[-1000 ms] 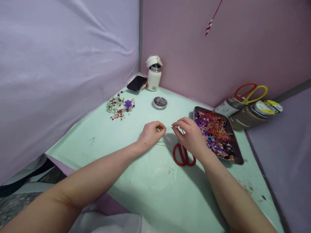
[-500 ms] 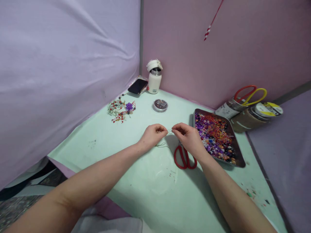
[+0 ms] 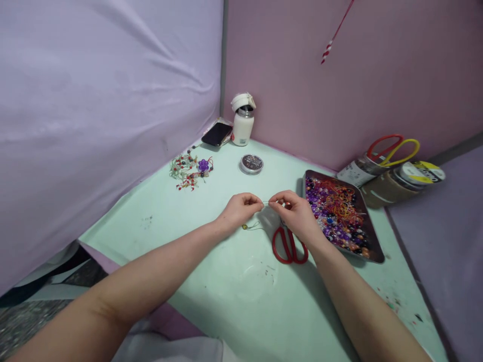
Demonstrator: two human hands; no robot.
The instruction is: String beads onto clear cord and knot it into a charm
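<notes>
A thin dark cord runs across the small gap between my two hands. My left hand pinches one side of it between thumb and fingertips. My right hand pinches the other side, also closed. Just below the left hand, a small gold bell-like bead on a looped cord lies on the table. Red-handled scissors lie below my right hand, their blades partly hidden behind it.
A metal tray of beads and tangled cords stands at right, beside jars. Farther back are a round container, a white bottle, a phone and beaded strings. A red-and-white cord hangs above.
The view has shifted slightly, moving everything a little to the right. The gap between my fingertips is slightly narrower, and the gold bead now shows below my left hand.
</notes>
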